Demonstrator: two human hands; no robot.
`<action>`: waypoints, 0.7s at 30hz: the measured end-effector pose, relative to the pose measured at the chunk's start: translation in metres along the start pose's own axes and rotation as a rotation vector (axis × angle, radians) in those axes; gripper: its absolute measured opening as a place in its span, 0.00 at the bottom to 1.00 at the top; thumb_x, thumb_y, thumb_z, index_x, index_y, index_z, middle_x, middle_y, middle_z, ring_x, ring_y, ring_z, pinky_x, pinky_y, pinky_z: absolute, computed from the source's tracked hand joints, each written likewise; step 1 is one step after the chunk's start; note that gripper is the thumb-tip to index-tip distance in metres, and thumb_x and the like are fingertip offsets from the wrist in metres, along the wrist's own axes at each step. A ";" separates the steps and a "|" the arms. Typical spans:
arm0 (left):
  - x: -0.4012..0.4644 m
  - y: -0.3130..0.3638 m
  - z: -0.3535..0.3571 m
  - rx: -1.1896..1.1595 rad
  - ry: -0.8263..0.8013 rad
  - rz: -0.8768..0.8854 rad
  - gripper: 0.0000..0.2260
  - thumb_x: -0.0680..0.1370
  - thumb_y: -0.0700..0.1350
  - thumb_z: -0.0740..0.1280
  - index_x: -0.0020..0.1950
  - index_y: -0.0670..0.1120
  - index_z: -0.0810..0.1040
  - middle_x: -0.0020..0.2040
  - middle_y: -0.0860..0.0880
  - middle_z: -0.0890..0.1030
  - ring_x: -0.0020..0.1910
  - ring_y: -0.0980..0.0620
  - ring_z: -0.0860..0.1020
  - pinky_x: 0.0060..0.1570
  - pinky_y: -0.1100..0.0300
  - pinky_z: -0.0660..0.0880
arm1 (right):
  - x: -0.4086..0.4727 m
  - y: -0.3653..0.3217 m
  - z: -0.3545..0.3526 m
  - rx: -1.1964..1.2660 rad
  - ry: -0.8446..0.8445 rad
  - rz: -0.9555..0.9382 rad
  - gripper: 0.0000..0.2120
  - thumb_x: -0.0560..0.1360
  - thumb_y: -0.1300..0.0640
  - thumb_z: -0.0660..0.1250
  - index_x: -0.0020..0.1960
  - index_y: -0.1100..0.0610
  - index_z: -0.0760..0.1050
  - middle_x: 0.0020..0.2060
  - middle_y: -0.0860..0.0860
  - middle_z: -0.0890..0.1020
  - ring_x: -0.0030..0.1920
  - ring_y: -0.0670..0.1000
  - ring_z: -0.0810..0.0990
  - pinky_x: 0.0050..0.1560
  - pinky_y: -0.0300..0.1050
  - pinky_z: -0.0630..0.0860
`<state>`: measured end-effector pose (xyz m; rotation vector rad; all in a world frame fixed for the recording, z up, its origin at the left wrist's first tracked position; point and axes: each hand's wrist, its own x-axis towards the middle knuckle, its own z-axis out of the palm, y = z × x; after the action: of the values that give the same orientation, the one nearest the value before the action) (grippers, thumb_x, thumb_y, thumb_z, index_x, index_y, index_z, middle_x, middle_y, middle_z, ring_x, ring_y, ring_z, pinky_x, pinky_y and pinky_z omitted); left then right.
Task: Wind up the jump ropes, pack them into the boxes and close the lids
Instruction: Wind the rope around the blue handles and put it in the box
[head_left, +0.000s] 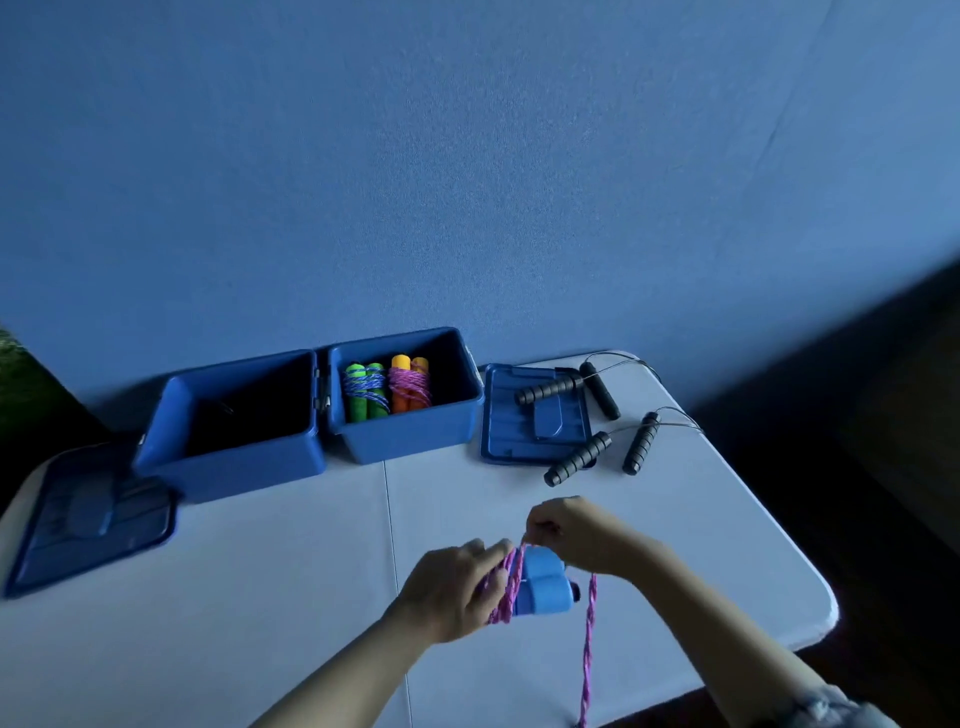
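Observation:
My left hand (452, 587) grips the two blue handles (543, 584) of a jump rope, held side by side above the table's near edge. Pink-purple rope (506, 582) is wound around them. My right hand (576, 535) pinches that rope just above the handles, and a loose length (589, 649) hangs down past the table edge. Two open blue boxes stand at the back: the left box (234, 467) looks empty and dark inside, the right box (415, 441) holds a wound green-handled rope (366, 395) and a wound orange-handled rope (410, 387).
One blue lid (88, 519) lies at the far left, another lid (519, 426) right of the boxes. Two black-handled wire ropes (597, 395) (641, 441) lie unwound on and beside that lid. The white table (260, 597) ends close on the right and near side.

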<state>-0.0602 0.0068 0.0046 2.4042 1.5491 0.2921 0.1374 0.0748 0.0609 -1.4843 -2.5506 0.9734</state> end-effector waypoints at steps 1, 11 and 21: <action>-0.001 0.003 -0.003 -0.036 -0.007 0.041 0.27 0.78 0.62 0.45 0.72 0.53 0.65 0.52 0.48 0.78 0.48 0.46 0.78 0.46 0.57 0.73 | 0.000 0.005 -0.002 0.011 -0.024 -0.005 0.06 0.76 0.53 0.63 0.45 0.51 0.79 0.43 0.47 0.82 0.45 0.48 0.79 0.48 0.46 0.76; -0.005 0.006 -0.015 -0.239 0.100 0.079 0.21 0.75 0.61 0.62 0.66 0.57 0.73 0.48 0.54 0.81 0.43 0.53 0.78 0.45 0.61 0.75 | -0.002 0.047 0.006 0.337 -0.011 0.031 0.05 0.73 0.55 0.71 0.46 0.54 0.84 0.34 0.40 0.83 0.36 0.36 0.77 0.42 0.33 0.74; 0.007 0.016 -0.042 -0.788 0.237 -0.245 0.10 0.75 0.58 0.66 0.56 0.61 0.74 0.37 0.54 0.82 0.28 0.55 0.81 0.25 0.61 0.74 | -0.015 0.027 0.040 0.790 -0.016 0.196 0.12 0.78 0.63 0.63 0.38 0.58 0.81 0.30 0.51 0.80 0.30 0.46 0.74 0.33 0.39 0.69</action>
<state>-0.0568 0.0116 0.0499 1.5970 1.4262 0.9545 0.1531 0.0526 0.0180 -1.4484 -1.6769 1.7348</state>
